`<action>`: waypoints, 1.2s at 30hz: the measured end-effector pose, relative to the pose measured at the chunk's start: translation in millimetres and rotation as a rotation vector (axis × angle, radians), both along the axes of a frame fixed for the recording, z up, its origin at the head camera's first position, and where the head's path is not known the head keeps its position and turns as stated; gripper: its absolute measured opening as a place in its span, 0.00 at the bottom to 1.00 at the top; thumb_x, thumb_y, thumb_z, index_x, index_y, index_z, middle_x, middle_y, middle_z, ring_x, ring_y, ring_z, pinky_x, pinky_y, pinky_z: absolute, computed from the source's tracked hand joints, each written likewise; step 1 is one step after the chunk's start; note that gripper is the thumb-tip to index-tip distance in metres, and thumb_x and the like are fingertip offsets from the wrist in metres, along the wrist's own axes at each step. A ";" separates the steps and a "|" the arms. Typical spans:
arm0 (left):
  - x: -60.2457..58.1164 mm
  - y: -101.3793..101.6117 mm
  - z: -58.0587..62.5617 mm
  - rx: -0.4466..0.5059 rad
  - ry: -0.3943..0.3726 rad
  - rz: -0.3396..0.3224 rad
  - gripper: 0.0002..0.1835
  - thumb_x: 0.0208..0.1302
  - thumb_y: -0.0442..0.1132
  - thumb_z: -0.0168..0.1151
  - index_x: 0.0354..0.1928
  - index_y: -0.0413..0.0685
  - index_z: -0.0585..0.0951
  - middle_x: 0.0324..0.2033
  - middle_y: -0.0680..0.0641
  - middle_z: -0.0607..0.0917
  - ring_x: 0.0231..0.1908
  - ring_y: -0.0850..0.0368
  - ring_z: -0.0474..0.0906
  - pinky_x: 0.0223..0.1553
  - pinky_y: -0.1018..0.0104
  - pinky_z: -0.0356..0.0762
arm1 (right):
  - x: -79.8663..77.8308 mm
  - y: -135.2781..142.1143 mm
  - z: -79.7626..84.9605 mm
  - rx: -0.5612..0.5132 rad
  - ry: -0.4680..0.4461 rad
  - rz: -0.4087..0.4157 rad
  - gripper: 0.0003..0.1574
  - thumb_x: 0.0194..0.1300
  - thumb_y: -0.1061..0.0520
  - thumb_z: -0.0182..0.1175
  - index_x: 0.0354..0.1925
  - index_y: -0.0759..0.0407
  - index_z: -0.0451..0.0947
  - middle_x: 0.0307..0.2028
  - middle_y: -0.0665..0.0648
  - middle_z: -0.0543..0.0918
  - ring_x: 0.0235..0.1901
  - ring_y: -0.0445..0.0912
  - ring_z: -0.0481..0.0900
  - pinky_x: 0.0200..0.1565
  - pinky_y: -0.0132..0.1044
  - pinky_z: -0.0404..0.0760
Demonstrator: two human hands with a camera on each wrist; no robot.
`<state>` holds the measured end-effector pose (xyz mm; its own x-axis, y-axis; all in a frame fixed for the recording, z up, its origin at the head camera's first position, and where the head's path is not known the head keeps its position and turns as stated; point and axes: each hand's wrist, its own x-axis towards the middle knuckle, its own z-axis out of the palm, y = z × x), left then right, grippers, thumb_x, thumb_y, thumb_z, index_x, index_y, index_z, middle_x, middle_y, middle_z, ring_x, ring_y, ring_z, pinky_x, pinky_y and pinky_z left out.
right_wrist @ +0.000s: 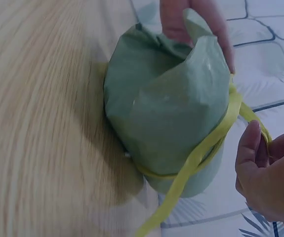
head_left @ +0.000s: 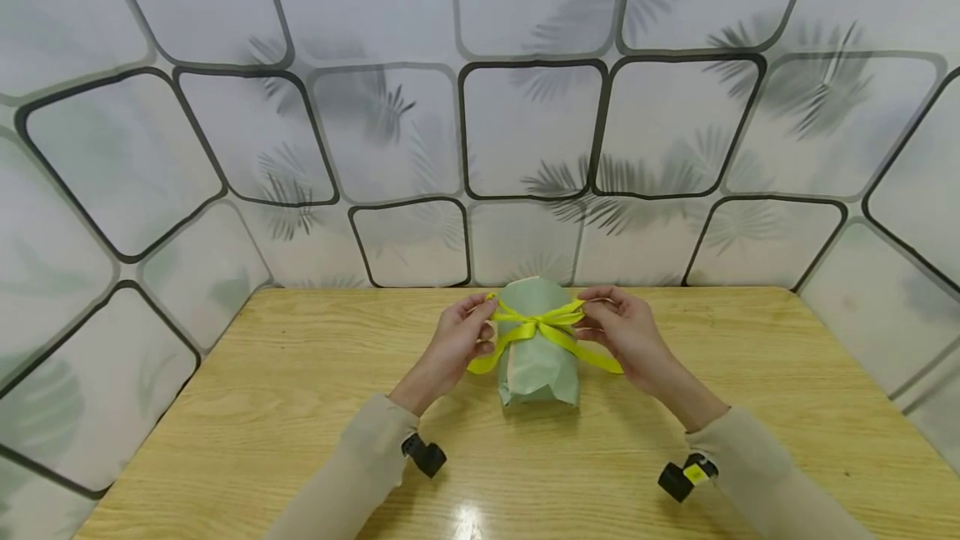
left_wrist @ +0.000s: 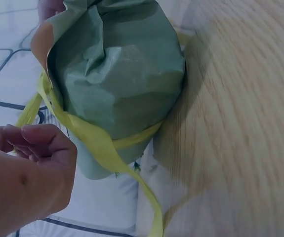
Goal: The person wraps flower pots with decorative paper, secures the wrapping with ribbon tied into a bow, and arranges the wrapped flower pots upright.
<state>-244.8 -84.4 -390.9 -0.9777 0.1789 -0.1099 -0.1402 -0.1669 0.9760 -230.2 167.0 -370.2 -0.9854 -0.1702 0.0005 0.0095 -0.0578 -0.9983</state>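
A parcel in pale green wrapping paper (head_left: pixel 537 375) lies on the table, with a yellow ribbon (head_left: pixel 531 327) tied around it in a bow on top. My left hand (head_left: pixel 459 332) pinches the bow's left loop between thumb and fingers. On the other side, my right hand (head_left: pixel 622 332) pinches the right loop. Two loose ribbon tails hang down, one at each side of the parcel. Folded, crumpled paper (left_wrist: pixel 124 74) shows at the near end in the left wrist view. In the right wrist view the ribbon (right_wrist: pixel 201 153) runs around the paper's side.
The wooden table (head_left: pixel 300 407) spreads around the parcel, its far edge against a patterned wall covering (head_left: pixel 532 132) of dark-lined squares and leaves. Small black cameras (head_left: pixel 425 455) are strapped on both wrists, over light sleeves.
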 end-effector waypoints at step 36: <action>13.4 -34.5 7.8 -1.454 1.127 0.069 0.03 0.70 0.34 0.64 0.42 0.48 0.85 0.30 0.50 0.82 0.16 0.66 0.64 0.16 0.75 0.60 | -8.2 23.1 -12.0 1.166 1.223 -0.083 0.11 0.51 0.76 0.66 0.30 0.64 0.82 0.26 0.55 0.74 0.25 0.42 0.67 0.25 0.32 0.72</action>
<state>-231.4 -118.9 -383.1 -0.6882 0.5142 0.5118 0.5740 0.8173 -0.0493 -238.4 190.1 -382.2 -0.5083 -0.5818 0.6349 -0.7097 0.7006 0.0738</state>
